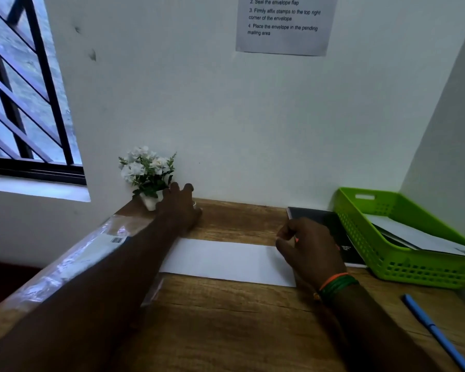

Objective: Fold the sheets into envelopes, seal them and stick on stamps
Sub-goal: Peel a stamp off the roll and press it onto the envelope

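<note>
A white folded sheet (226, 260) lies flat in the middle of the wooden desk (226, 318). My right hand (310, 245) rests on its right end, thumb and fingers pinched at the upper right corner. My left hand (180, 208) reaches far back past the sheet, fingers spread, beside the flower pot; a small clear object (194, 203) peeks out at its fingertips, and I cannot tell whether the hand holds it.
A small pot of white flowers (148, 175) stands at the back left. A plastic-wrapped paper pack (91, 253) lies along the left edge. A black notebook (330, 232), a green basket (403, 264) with envelopes and a blue pen (435, 331) are at the right.
</note>
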`<state>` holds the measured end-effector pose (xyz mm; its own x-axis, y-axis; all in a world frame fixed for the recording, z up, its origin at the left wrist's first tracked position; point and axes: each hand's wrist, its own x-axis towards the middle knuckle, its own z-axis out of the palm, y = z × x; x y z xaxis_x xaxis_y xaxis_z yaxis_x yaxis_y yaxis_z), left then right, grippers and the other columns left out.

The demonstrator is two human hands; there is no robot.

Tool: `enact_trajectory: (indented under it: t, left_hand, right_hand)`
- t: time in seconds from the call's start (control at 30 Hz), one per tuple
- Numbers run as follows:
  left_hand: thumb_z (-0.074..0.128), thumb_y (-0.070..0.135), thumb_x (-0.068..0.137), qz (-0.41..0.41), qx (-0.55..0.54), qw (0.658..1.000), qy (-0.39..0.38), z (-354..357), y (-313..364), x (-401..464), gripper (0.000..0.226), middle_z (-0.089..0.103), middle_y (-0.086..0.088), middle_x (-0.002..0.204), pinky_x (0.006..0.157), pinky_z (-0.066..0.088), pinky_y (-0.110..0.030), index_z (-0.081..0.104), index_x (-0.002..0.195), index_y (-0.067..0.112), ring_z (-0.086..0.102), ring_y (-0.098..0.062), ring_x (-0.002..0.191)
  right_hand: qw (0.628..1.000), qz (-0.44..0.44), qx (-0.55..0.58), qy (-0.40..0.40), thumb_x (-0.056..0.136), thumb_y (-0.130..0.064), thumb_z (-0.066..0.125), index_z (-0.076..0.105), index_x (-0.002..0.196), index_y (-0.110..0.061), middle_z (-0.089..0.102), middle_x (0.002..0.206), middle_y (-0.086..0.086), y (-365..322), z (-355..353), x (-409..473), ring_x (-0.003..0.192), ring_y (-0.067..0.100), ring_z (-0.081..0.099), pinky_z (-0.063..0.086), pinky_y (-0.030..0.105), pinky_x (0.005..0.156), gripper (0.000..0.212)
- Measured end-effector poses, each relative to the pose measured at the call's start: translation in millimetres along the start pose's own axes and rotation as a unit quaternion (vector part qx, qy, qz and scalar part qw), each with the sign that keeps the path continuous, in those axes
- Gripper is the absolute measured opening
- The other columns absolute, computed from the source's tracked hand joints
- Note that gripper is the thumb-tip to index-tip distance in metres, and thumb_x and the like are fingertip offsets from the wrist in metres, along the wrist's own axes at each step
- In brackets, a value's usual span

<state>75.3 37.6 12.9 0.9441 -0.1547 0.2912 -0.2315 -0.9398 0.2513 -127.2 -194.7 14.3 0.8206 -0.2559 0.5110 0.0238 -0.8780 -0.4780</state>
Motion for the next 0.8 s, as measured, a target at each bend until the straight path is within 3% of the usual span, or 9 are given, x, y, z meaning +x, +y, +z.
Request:
enact_trajectory:
  t: [0.13,0.23,0.3,0.37,0.47,0.57,0.67,0.8]
  left_hand:
    - [0.065,0.043,0.094,-0.029,0.007,0.999,-0.039,4.0,3.0,11.9,0.048,0.056,-0.011,0.132,0.101,0.049,-0.049,0.05,0.133,0.019,0.051,-0.032,0.127]
    - [0.064,0.033,0.094,-0.022,-0.028,0.999,-0.011,9.4,2.9,8.0,0.035,0.06,-0.009,0.127,0.098,0.051,-0.046,0.056,0.126,0.021,0.057,-0.031,0.12]
    - [0.073,0.029,0.09,-0.005,-0.148,0.989,0.016,10.6,9.8,0.5,0.037,0.065,-0.006,0.124,0.097,0.051,-0.04,0.061,0.125,0.021,0.061,-0.026,0.115]
    - [0.083,0.021,0.084,0.021,-0.322,0.946,0.034,3.0,25.0,-14.7,0.041,0.069,-0.002,0.115,0.09,0.049,-0.029,0.067,0.122,0.019,0.065,-0.018,0.105]
    - [0.088,0.011,0.078,0.098,-0.514,0.852,0.005,-16.6,51.4,-50.4,0.049,0.072,0.001,0.115,0.083,0.053,-0.023,0.07,0.122,0.023,0.07,-0.015,0.101]
    - [0.086,0.003,0.078,0.167,-0.622,0.763,-0.057,-28.0,65.4,-85.3,0.056,0.072,0.001,0.124,0.079,0.06,-0.026,0.068,0.127,0.023,0.073,-0.017,0.108]
    - [0.083,-0.002,0.079,0.193,-0.635,0.744,-0.072,-30.2,71.7,-101.8,0.058,0.068,0.007,0.132,0.079,0.06,-0.027,0.066,0.129,0.022,0.071,-0.015,0.114]
    - [0.08,-0.011,0.078,0.212,-0.637,0.735,-0.092,-28.6,72.6,-104.5,0.062,0.067,0.005,0.132,0.08,0.06,-0.029,0.064,0.131,0.016,0.07,-0.017,0.117]
  right_hand:
    - [1.0,-0.012,0.005,0.014,0.079,-0.027,0.074,0.065,0.075,-0.031,0.063,0.082,-0.015,-1.8,-1.4,-0.2,0.072,-0.001,0.055,0.035,0.013,0.06,0.011]
    - [1.0,-0.016,0.009,0.016,0.079,-0.027,0.074,0.063,0.074,-0.034,0.063,0.081,-0.015,-3.7,-2.5,-0.5,0.067,-0.002,0.054,0.038,0.019,0.06,0.014]
    - [1.0,-0.016,0.024,0.014,0.079,-0.026,0.074,0.063,0.074,-0.034,0.065,0.081,-0.014,-5.2,-2.8,-0.6,0.067,-0.001,0.055,0.044,0.024,0.064,0.014]
    - [0.999,-0.014,0.046,0.006,0.08,-0.026,0.074,0.066,0.074,-0.032,0.066,0.081,-0.015,-8.1,-1.9,-0.7,0.07,-0.001,0.059,0.05,0.026,0.069,0.012]
    - [0.995,0.008,0.104,0.0,0.084,-0.029,0.074,0.071,0.08,-0.026,0.069,0.082,-0.013,-13.5,-0.7,0.0,0.074,0.001,0.064,0.051,0.021,0.068,0.006]
    - [0.955,0.09,0.283,-0.03,0.091,-0.033,0.07,0.072,0.093,-0.023,0.072,0.087,-0.002,-22.8,-2.6,0.5,0.069,0.013,0.071,0.057,0.026,0.057,0.011]
    - [0.893,0.15,0.421,-0.055,0.092,-0.029,0.069,0.07,0.105,-0.021,0.076,0.092,0.001,-29.8,-6.3,-0.4,0.07,0.013,0.073,0.057,0.025,0.055,0.015]
    - [0.904,0.108,0.413,-0.013,0.088,-0.019,0.073,0.066,0.111,-0.026,0.075,0.092,-0.001,-31.5,-4.9,-1.7,0.076,0.013,0.074,0.055,0.024,0.055,0.024]
